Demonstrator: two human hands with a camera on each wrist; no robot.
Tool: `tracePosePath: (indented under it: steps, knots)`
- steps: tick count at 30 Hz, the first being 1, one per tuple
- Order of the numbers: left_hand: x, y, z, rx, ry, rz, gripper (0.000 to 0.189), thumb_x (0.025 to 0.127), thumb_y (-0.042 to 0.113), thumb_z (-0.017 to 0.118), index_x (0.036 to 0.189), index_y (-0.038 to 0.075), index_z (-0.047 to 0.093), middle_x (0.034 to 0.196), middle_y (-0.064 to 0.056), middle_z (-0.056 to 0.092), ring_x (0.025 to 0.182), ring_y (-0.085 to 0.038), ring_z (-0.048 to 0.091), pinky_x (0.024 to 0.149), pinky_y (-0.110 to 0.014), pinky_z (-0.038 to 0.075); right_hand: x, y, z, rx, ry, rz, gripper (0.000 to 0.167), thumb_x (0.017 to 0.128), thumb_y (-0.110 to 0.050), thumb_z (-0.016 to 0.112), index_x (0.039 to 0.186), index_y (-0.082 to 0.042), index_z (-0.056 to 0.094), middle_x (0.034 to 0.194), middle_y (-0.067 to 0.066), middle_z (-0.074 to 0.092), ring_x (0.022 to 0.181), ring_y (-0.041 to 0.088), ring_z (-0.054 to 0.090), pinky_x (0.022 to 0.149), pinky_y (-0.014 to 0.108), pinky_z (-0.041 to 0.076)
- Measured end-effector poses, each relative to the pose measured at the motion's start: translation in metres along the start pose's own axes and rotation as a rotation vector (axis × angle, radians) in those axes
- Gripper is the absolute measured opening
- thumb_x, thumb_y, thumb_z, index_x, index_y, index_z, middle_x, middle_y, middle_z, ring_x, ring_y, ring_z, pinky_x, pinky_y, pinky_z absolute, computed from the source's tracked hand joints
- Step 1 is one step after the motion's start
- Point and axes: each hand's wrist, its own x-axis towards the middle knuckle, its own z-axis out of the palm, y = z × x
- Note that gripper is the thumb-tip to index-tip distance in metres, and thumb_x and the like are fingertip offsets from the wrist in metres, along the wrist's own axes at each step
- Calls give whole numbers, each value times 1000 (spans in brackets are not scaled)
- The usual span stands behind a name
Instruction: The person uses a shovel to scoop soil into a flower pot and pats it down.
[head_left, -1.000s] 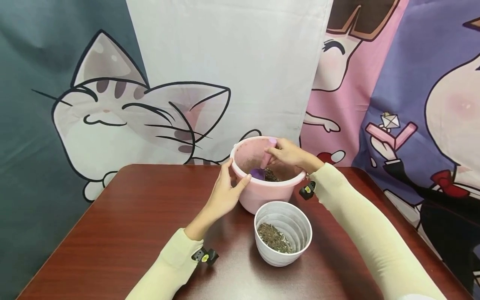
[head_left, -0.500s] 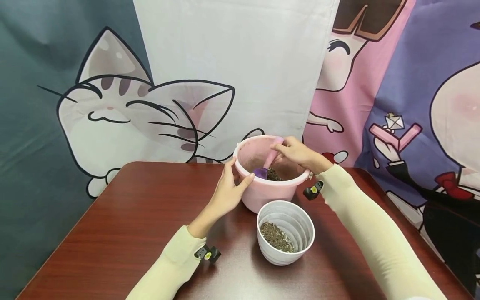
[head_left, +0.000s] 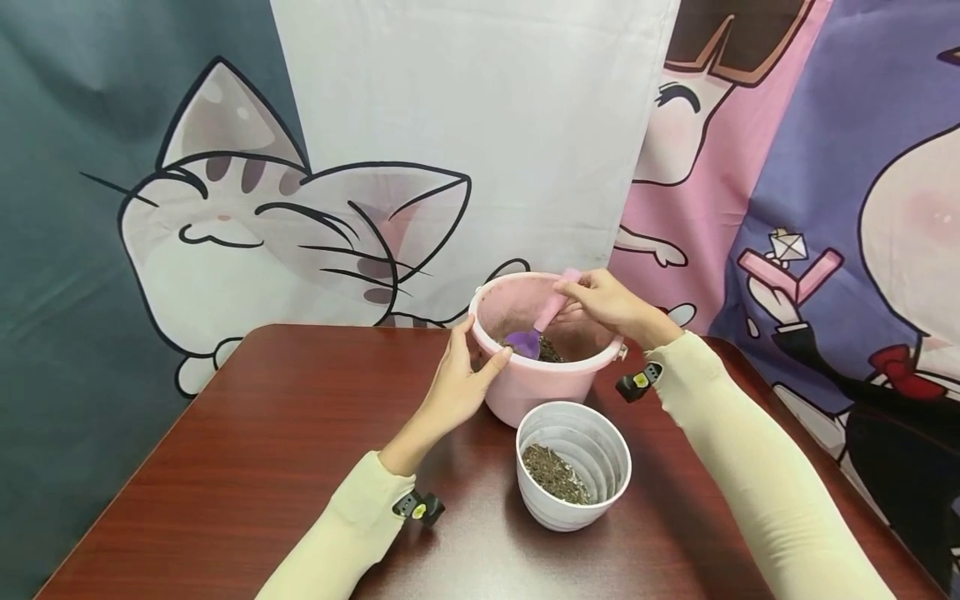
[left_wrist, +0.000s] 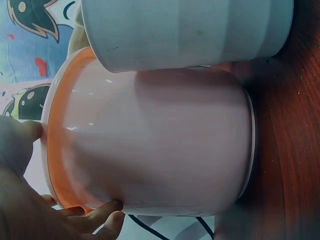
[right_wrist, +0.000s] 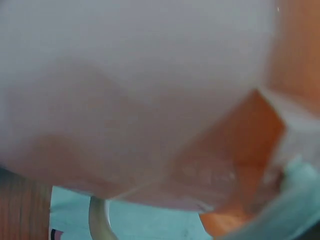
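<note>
In the head view a pink bucket (head_left: pixel 542 392) with dark loose soil (head_left: pixel 551 352) low inside it stands on the table. My left hand (head_left: pixel 453 379) grips its near left rim; the left wrist view shows the thumb at the rim and fingers (left_wrist: pixel 107 215) against the outer wall. Over the bucket's mouth, my right hand (head_left: pixel 611 307) holds a small trowel by its pink handle (head_left: pixel 553 310). The trowel's purple blade (head_left: pixel 523 343) is inside, with some soil on it. The right wrist view is filled by the bucket's blurred wall (right_wrist: pixel 125 100).
A whitish ribbed pot (head_left: pixel 573 517), partly filled with soil (head_left: pixel 553 473), stands right in front of the bucket. Both are on a reddish-brown wooden table (head_left: pixel 300 400). A cartoon-printed cloth (head_left: pixel 480 100) hangs close behind the table's far edge.
My right hand has drawn slightly right, tilting the trowel's handle over and bringing more of the purple blade into sight. The left hand keeps its place on the rim. The head view has shifted slightly.
</note>
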Motion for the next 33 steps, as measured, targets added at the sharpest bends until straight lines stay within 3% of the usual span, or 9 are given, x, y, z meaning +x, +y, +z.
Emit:
tracePosePath:
  steps: [6, 11, 12, 15, 18, 24, 33]
  knots:
    - [0, -1, 1, 3, 1, -13, 80, 96, 35, 67, 153, 1, 22, 150, -22, 35, 124, -31, 54, 103, -48, 43, -5, -1, -6, 22, 65, 17, 37, 102, -23, 56, 99, 10, 73, 80, 5, 72, 61, 2, 55, 57, 17, 44]
    - [0, 0, 0, -12, 0, -19, 80, 96, 35, 67, 153, 1, 22, 154, -21, 32, 125, -32, 54, 104, -49, 42, -11, 0, -10, 177, 101, 41, 27, 101, -18, 56, 95, 3, 73, 66, 4, 68, 42, 0, 42, 43, 15, 35]
    - [0, 1, 0, -13, 1, -19, 80, 96, 34, 67, 153, 1, 22, 154, -21, 32, 125, -32, 54, 104, -48, 42, -11, 0, -11, 218, 106, 51, 26, 101, -16, 57, 93, 2, 72, 66, 4, 67, 42, 0, 41, 43, 14, 36]
    - [-1, 1, 0, -15, 3, -17, 79, 96, 33, 67, 153, 1, 22, 156, -20, 30, 125, -31, 54, 103, -47, 43, -13, 0, -14, 339, 115, 85, 23, 101, -13, 55, 90, 1, 70, 72, 6, 70, 53, 3, 59, 60, 16, 52]
    - [-1, 1, 0, -13, 5, -15, 79, 96, 33, 67, 152, 1, 22, 156, -20, 30, 125, -31, 54, 103, -45, 43, -16, 2, -16, 469, 119, 115, 24, 102, -9, 53, 88, 4, 68, 81, 13, 73, 77, 14, 72, 78, 28, 56]
    - [-1, 0, 0, 0, 11, -20, 79, 95, 34, 67, 152, 2, 23, 154, -21, 33, 125, -31, 54, 104, -47, 42, -27, 5, -22, 606, 161, 162, 21, 102, -8, 53, 88, 2, 65, 82, 13, 73, 81, 19, 73, 80, 29, 56]
    - [1, 1, -1, 32, 22, -18, 78, 95, 36, 67, 152, 3, 24, 154, -20, 34, 123, -31, 53, 103, -47, 42, -47, 6, -25, 766, 231, 143, 22, 100, -12, 58, 88, 1, 72, 86, 14, 74, 81, 21, 74, 75, 26, 56]
